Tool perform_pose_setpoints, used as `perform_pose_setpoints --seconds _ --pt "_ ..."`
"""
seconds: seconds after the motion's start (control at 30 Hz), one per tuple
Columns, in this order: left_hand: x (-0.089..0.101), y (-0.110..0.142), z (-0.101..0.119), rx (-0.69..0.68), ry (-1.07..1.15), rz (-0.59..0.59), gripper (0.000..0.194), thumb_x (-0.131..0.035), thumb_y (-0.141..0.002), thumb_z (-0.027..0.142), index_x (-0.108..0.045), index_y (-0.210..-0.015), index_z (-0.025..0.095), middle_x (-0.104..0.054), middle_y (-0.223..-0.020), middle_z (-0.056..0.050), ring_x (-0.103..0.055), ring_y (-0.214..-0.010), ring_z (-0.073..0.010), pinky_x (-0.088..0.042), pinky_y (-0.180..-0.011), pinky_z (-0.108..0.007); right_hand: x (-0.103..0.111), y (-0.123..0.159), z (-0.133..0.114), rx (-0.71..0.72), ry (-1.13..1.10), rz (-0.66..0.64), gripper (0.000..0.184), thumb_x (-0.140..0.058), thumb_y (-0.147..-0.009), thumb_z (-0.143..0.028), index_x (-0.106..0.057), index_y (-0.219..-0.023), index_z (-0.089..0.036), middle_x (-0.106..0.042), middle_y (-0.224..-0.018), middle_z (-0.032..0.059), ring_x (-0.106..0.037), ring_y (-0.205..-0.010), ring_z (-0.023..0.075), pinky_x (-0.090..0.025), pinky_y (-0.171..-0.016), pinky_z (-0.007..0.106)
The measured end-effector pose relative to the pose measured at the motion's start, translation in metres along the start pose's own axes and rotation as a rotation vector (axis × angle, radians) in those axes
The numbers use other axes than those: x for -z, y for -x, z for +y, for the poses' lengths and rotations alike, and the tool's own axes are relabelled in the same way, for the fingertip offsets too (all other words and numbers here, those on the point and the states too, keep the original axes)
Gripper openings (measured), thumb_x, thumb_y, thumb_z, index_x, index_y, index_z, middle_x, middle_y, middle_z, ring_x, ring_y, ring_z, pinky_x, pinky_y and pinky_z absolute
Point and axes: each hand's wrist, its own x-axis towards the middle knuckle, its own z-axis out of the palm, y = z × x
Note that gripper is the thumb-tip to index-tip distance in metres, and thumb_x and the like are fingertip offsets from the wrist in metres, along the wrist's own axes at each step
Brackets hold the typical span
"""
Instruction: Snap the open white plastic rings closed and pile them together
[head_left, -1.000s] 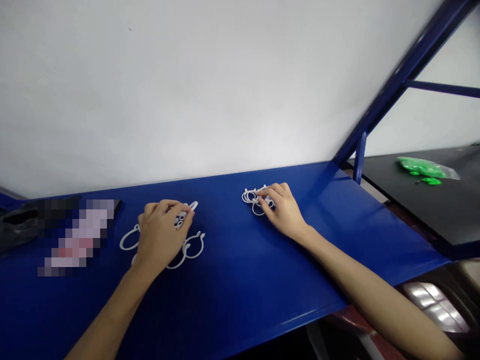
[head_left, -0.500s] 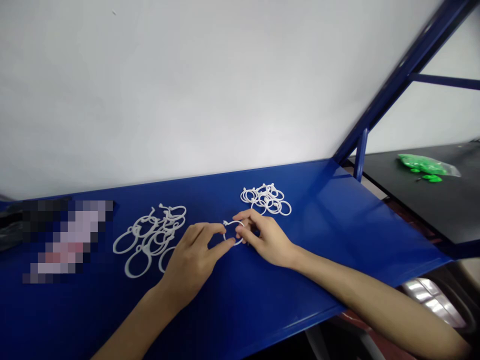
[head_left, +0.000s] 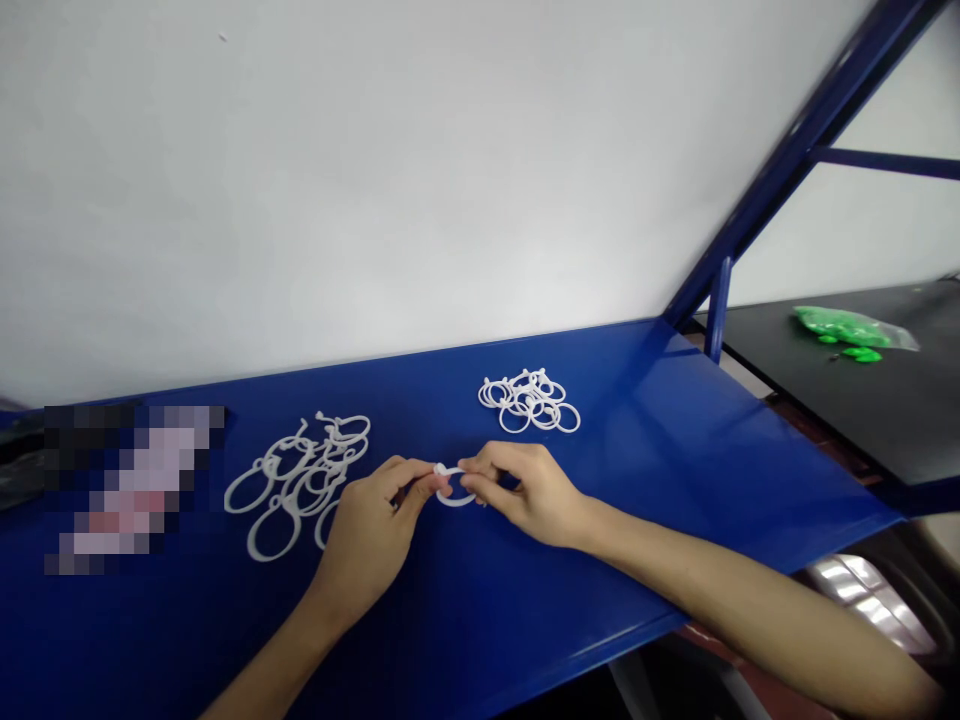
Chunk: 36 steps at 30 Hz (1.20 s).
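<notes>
A white plastic ring (head_left: pixel 456 502), shaped like a shower curtain ring, is held just above the blue table between both hands. My left hand (head_left: pixel 386 520) pinches its left side, at the knobbed end, between thumb and forefinger. On the opposite side, my right hand (head_left: pixel 525 492) grips it with thumb and fingertips. The fingers hide part of the ring. Left of my left hand lies a loose pile of white rings (head_left: pixel 274 535), some with their ends apart. Beyond my right hand sits a second pile of white rings (head_left: pixel 568 418), which look closed.
The blue table (head_left: pixel 600 590) meets a white wall (head_left: pixel 420 200) at the back. A blurred-out item (head_left: pixel 150 480) lies at the left. A blue metal frame (head_left: pixel 720 300) rises at the right, beside a black table (head_left: pixel 817 390) with a bag of green pieces (head_left: pixel 847 328).
My left hand has shifted its pinch to the ring's knobbed end, where the gap no longer shows. The ring has come slightly lower and to the left; my right hand still grips it.
</notes>
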Motion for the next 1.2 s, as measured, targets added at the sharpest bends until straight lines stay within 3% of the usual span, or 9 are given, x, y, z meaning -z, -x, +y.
perform_pose_setpoints --seconds 0.27,0.47,0.6,0.7,0.8,0.87,0.97,1.07,1.2 --pt "-0.005 0.005 0.001 -0.19 -0.022 0.082 0.021 -0.056 -0.094 0.027 -0.073 -0.083 0.024 -0.07 -0.075 0.002 -0.067 -0.064 -0.0115 -0.053 -0.063 -0.022 0.003 0.007 0.0 0.204 0.188 -0.116 0.018 -0.048 -0.104 -0.022 -0.065 -0.101 -0.017 -0.069 -0.084 0.0045 -0.065 -0.075 0.0136 -0.054 -0.069 0.025" --pt "-0.004 0.003 -0.005 -0.288 -0.058 0.043 0.023 -0.053 -0.095 0.021 -0.07 -0.081 0.022 -0.069 -0.075 0.0 -0.066 -0.067 -0.012 -0.053 -0.065 -0.022 0.002 0.008 -0.001 0.262 0.253 -0.122 0.022 -0.044 -0.105 -0.021 -0.065 -0.106 -0.015 -0.068 -0.087 0.0058 -0.064 -0.073 0.0139 -0.053 -0.066 0.024" --pt "-0.005 -0.002 -0.008 -0.334 -0.15 -0.032 0.024 -0.05 -0.099 0.027 -0.071 -0.088 0.022 -0.071 -0.081 -0.001 -0.067 -0.075 -0.0144 -0.054 -0.071 -0.026 0.004 0.001 0.003 0.219 0.327 -0.088 0.017 -0.048 -0.103 -0.023 -0.064 -0.102 -0.016 -0.067 -0.088 0.0056 -0.064 -0.075 0.0149 -0.053 -0.067 0.026" --pt "0.001 -0.009 -0.015 -0.356 -0.298 0.029 0.023 -0.053 -0.098 0.036 -0.072 -0.096 0.023 -0.074 -0.086 -0.002 -0.068 -0.083 -0.0184 -0.054 -0.08 -0.032 0.017 -0.009 0.013 0.11 0.438 0.052 0.014 -0.052 -0.101 -0.024 -0.064 -0.1 -0.018 -0.067 -0.096 0.0069 -0.065 -0.083 0.0169 -0.053 -0.073 0.029" --pt "0.016 -0.019 -0.035 -0.318 -0.478 0.168 0.025 -0.05 -0.097 0.036 -0.071 -0.105 0.023 -0.076 -0.094 -0.006 -0.066 -0.093 -0.0241 -0.05 -0.092 -0.041 0.037 -0.018 0.027 -0.048 0.582 0.18 0.011 -0.055 -0.099 -0.023 -0.065 -0.096 -0.019 -0.067 -0.098 0.0074 -0.064 -0.081 0.0172 -0.052 -0.073 0.03" --pt "0.028 -0.025 -0.05 -0.233 -0.624 0.195 0.029 -0.049 -0.095 0.034 -0.07 -0.111 0.022 -0.074 -0.106 -0.01 -0.063 -0.102 -0.0304 -0.047 -0.094 -0.047 0.05 -0.022 0.037 -0.14 0.654 0.227 0.008 -0.058 -0.097 -0.021 -0.065 -0.094 -0.019 -0.067 -0.096 0.0068 -0.063 -0.081 0.018 -0.05 -0.073 0.03" --pt "0.04 -0.029 -0.066 -0.064 -0.79 0.077 0.034 -0.05 -0.091 0.038 -0.071 -0.112 0.021 -0.07 -0.111 -0.014 -0.058 -0.104 -0.0367 -0.048 -0.084 -0.05 0.061 -0.024 0.046 -0.227 0.737 0.273 0.005 -0.06 -0.093 -0.02 -0.064 -0.096 -0.019 -0.068 -0.091 0.005 -0.062 -0.086 0.0207 -0.049 -0.076 0.032" --pt "0.042 -0.029 -0.067 0.013 -0.839 -0.057 0.036 -0.048 -0.092 0.039 -0.073 -0.11 0.02 -0.069 -0.111 -0.014 -0.055 -0.106 -0.0379 -0.047 -0.084 -0.051 0.064 -0.024 0.049 -0.243 0.814 0.281 0.007 -0.061 -0.092 -0.023 -0.065 -0.097 -0.019 -0.069 -0.094 0.0062 -0.06 -0.09 0.0234 -0.049 -0.077 0.034" --pt "0.04 -0.027 -0.062 -0.001 -0.83 -0.037 0.032 -0.046 -0.094 0.035 -0.074 -0.101 0.022 -0.07 -0.107 -0.012 -0.055 -0.105 -0.0369 -0.046 -0.083 -0.05 0.063 -0.024 0.046 -0.2 0.842 0.323 0.012 -0.059 -0.094 -0.026 -0.066 -0.101 -0.019 -0.068 -0.097 0.0084 -0.058 -0.093 0.0257 -0.05 -0.079 0.037"
